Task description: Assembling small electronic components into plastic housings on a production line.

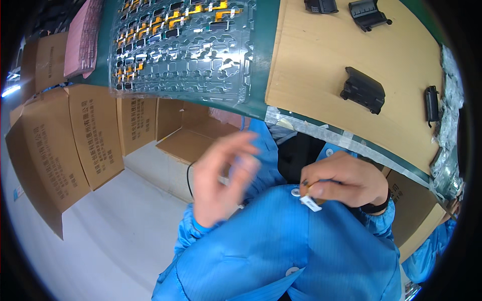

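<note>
Smeared by motion, my left hand [217, 181] is raised over my lap. Its fingers are too blurred to show whether they hold anything. My right hand [346, 179] is closed in a pinch in front of my blue coat. Between its thumb and forefinger is a small flex cable part [311, 203] with a white tab and a bit of orange; the rest of it is hidden by the fingers. Beyond my hands, a clear plastic tray [201, 75] on the green bench holds several small dark modules with orange flex cables [173, 22].
On a cardboard sheet [311, 65] at the right lie several black plastic housings [363, 90]. Pink sheets [83, 40] are stacked at the far left. An open carton [93, 135] stands below the bench at left. Clear plastic wrap [449, 115] runs along the right edge.
</note>
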Action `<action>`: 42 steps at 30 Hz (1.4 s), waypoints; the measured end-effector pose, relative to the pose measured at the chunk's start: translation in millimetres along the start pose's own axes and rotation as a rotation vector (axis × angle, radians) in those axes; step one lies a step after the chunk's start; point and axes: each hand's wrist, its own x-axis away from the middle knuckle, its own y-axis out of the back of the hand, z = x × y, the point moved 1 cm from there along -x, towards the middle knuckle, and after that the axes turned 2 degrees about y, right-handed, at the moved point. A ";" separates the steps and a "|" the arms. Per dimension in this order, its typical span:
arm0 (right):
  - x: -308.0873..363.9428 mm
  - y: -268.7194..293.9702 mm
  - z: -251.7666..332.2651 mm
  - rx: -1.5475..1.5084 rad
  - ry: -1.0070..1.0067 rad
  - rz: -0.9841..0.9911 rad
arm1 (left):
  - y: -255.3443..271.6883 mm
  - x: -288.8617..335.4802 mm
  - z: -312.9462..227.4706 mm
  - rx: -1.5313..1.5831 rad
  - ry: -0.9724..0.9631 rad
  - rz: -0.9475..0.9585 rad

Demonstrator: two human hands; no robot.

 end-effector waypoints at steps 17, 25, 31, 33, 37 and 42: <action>38.0 -14.3 -1.5 0.258 0.140 -0.736 | -68.3 -32.4 -40.1 0.296 -0.211 0.326; 51.0 -11.5 -7.2 -0.020 0.261 -1.123 | -98.8 -83.5 -55.9 -0.150 -0.230 -0.114; 51.2 3.7 9.4 -0.147 0.082 -1.011 | -110.8 -91.9 -45.7 0.203 -0.051 0.169; 45.0 6.7 18.3 -0.142 0.076 -1.029 | -113.5 -84.6 -52.8 0.292 -0.054 0.214; 42.7 12.0 21.8 -0.020 -0.004 -1.053 | -113.8 -80.3 -48.3 0.481 -0.089 0.262; 37.0 9.0 15.8 -0.029 0.056 -1.126 | -111.9 -79.7 -44.6 0.448 -0.133 0.281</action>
